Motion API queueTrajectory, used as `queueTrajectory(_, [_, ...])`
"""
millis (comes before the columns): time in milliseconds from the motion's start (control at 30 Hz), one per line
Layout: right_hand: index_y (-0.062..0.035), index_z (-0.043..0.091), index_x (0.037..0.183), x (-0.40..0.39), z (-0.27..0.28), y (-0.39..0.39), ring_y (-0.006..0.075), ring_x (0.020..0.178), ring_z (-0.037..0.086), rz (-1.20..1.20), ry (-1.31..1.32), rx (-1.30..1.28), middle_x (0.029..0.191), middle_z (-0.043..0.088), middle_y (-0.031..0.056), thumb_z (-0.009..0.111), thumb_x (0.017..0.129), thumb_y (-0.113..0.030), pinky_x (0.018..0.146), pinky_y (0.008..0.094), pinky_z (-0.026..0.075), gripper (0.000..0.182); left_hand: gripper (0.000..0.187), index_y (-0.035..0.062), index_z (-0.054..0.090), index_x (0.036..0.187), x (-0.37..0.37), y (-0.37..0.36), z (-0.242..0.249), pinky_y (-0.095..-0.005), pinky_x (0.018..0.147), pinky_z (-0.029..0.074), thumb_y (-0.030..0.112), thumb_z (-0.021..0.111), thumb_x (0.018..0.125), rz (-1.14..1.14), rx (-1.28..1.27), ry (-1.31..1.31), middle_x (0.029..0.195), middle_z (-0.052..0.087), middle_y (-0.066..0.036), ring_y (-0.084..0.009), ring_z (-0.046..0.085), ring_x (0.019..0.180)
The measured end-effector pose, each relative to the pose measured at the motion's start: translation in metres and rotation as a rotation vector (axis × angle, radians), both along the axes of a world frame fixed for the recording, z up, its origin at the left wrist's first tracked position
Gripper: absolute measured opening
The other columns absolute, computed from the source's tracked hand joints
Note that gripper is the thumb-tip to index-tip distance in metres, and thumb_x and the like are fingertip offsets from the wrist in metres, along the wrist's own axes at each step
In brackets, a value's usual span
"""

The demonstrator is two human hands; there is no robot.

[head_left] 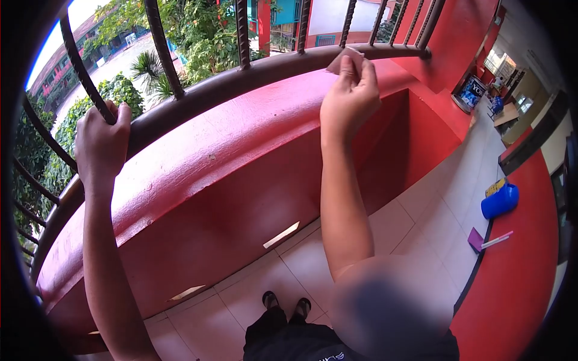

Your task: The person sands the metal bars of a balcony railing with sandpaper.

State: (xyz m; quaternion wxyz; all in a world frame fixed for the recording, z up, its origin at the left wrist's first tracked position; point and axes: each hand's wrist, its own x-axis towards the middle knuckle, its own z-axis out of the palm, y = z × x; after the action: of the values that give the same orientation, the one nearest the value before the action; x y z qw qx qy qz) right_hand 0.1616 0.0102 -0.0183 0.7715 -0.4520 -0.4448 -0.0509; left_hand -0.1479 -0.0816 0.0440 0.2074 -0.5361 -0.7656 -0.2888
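Note:
My left hand (103,141) is closed around a dark twisted metal bar (86,75) of the railing, just above the thick curved bottom rail (211,91). Between the thumb and fingers of my right hand (352,99) is a small folded brown piece of sandpaper (356,56). That hand is raised in front of the rail's right half, near an upright bar (348,23). Whether the sandpaper touches the metal cannot be told from this angle. Below the rail runs a glossy red ledge (198,141).
A blue container (500,201) and a purple dustpan-like piece (475,239) with a pale stick (496,239) are at the right. Farther back stands a dark blue paint bucket (471,93). Pale tiles (301,271) cover the floor; plants (201,36) grow beyond the railing.

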Motion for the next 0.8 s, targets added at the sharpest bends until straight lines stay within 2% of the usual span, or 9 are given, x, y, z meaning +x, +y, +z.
queueTrajectory(67, [0.0066,0.066,0.103,0.039,0.007,0.019,0.0174,0.084,0.073,-0.124,0.036,0.109,0.093,0.075,0.0173,0.061,0.101,-0.005,0.076,0.0303,0.059,0.013,0.037,0.0020,0.062,0.075,0.000,-0.001,-0.001,-0.0517,0.073,0.049,0.034,0.059,0.091,-0.003,0.022,0.013,0.069,0.062,-0.021,-0.0409,0.065,0.072])
queueTrajectory(133, [0.0040,0.070,0.101,0.064,-0.002,0.049,0.0342,0.118,0.066,0.006,-0.079,0.073,0.104,0.074,0.0215,0.070,0.095,-0.011,0.098,0.0424,0.051,0.016,0.036,0.0020,0.062,0.075,0.000,-0.002,0.000,-0.0517,0.073,0.049,0.034,0.059,0.091,-0.004,0.012,0.007,0.069,0.062,-0.021,-0.0410,0.065,0.072])
queueTrajectory(200, [0.0020,0.072,0.100,0.065,-0.014,0.071,0.0383,0.128,0.058,0.026,-0.211,0.028,0.103,0.074,0.0208,0.076,0.091,-0.017,0.105,0.0456,0.045,0.022,0.036,0.0020,0.062,0.075,0.001,-0.001,-0.001,-0.0518,0.073,0.049,0.034,0.059,0.091,-0.007,0.006,-0.007,0.069,0.062,-0.021,-0.0410,0.065,0.073])
queueTrajectory(267, [-0.0003,0.073,0.102,0.064,-0.021,0.080,0.0349,0.118,0.066,-0.035,-0.308,-0.012,0.101,0.075,0.0189,0.077,0.090,-0.018,0.096,0.0425,0.050,0.022,0.036,0.0019,0.061,0.074,-0.002,0.000,-0.002,-0.0519,0.073,0.049,0.034,0.059,0.091,-0.011,0.015,0.006,0.070,0.062,-0.021,-0.0410,0.065,0.073])
queueTrajectory(367, [-0.0021,0.074,0.105,0.051,-0.013,0.065,0.0284,0.086,0.076,0.101,-0.077,0.010,0.091,0.076,0.0156,0.077,0.089,-0.021,0.076,0.0375,0.057,0.025,0.037,0.0018,0.060,0.073,0.000,-0.001,-0.002,-0.0522,0.073,0.049,0.034,0.059,0.091,-0.004,0.036,0.025,0.070,0.062,-0.021,-0.0405,0.065,0.073])
queueTrajectory(467, [-0.0024,0.074,0.105,0.047,-0.007,0.050,0.0304,0.083,0.075,-0.109,-0.177,-0.278,0.088,0.076,0.0162,0.075,0.091,-0.022,0.077,0.0378,0.057,0.024,0.036,0.0018,0.061,0.074,0.002,-0.001,-0.002,-0.0523,0.073,0.048,0.034,0.059,0.092,0.002,0.032,0.020,0.071,0.063,-0.021,-0.0402,0.065,0.073])
queueTrajectory(500, [-0.0020,0.073,0.105,0.045,-0.012,0.057,0.0333,0.082,0.073,-0.145,-0.228,-0.118,0.088,0.074,0.0169,0.072,0.093,-0.021,0.075,0.0406,0.057,0.022,0.036,0.0018,0.062,0.075,0.001,-0.002,-0.001,-0.0524,0.073,0.048,0.034,0.059,0.092,0.011,0.019,0.007,0.072,0.063,-0.021,-0.0400,0.065,0.073])
queueTrajectory(667, [-0.0015,0.071,0.104,0.037,-0.003,0.060,0.0370,0.084,0.069,0.058,-0.419,0.073,0.088,0.068,0.0166,0.068,0.096,-0.023,0.072,0.0462,0.056,0.023,0.036,0.0021,0.064,0.078,-0.004,0.000,-0.004,-0.0513,0.072,0.048,0.035,0.059,0.093,0.005,0.043,0.033,0.070,0.062,-0.021,-0.0392,0.065,0.071])
queueTrajectory(800, [-0.0099,0.068,0.110,0.030,0.012,0.040,0.0418,0.093,0.069,0.082,-0.591,-0.252,0.098,0.072,0.0208,0.057,0.102,-0.036,0.079,0.0493,0.056,0.030,0.037,0.0013,0.063,0.074,0.004,-0.004,-0.002,-0.0518,0.075,0.050,0.034,0.059,0.091,-0.006,0.068,0.027,0.070,0.063,-0.022,-0.0404,0.067,0.075])
